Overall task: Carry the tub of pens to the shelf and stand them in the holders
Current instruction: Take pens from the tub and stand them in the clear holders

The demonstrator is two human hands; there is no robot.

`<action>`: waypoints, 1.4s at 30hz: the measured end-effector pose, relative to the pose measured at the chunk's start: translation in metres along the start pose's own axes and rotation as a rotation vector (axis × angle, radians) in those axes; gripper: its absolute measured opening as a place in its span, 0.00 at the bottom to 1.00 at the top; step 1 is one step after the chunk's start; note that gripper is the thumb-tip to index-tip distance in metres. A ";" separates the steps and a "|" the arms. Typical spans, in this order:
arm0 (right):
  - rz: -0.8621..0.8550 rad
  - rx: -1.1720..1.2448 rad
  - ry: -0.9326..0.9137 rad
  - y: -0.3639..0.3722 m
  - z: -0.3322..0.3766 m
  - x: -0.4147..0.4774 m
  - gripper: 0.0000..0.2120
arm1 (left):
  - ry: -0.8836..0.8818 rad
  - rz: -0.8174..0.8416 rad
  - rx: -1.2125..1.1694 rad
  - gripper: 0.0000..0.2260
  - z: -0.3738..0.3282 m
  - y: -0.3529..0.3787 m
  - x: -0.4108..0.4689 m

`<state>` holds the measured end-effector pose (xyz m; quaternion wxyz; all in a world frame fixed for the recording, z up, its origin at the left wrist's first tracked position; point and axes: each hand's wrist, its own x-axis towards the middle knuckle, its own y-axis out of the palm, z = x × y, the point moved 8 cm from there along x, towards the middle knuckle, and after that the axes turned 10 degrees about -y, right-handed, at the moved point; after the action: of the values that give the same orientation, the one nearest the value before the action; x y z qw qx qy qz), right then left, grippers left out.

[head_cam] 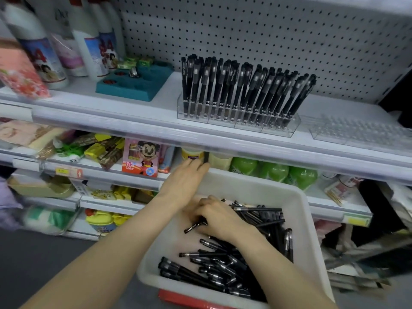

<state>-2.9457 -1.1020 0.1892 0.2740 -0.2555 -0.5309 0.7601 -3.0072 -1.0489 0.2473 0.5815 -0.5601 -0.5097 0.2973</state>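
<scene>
Down in the white tub, the right hand curls round a black pen that pokes out to its left, with loose pens heaped under and nearer than the grip. Just beyond, the left hand lies on the tub's far rim, its hold unclear. Up past both, a full holder stands on the shelf.

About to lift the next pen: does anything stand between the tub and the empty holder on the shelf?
Nothing visible does. The empty holder sits uncovered to the right of the full holder, up and right of the tub; only the shelf edge lies between them.
</scene>
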 end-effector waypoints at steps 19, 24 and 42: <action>-0.867 0.657 0.118 -0.212 -0.048 -0.047 0.03 | 0.000 -0.255 -0.170 0.21 0.016 -0.071 0.023; -1.128 0.567 0.075 -0.269 -0.042 -0.033 0.01 | -0.085 -0.402 -0.118 0.25 0.039 -0.115 0.051; -1.042 0.161 0.208 -0.280 -0.050 0.045 0.08 | -0.092 -0.411 -0.077 0.28 0.056 -0.102 0.076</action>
<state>-2.9035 -0.9569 0.4349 0.6848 -0.0104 -0.4976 0.5324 -3.0588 -0.9801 0.3559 0.5842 -0.4520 -0.6501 0.1782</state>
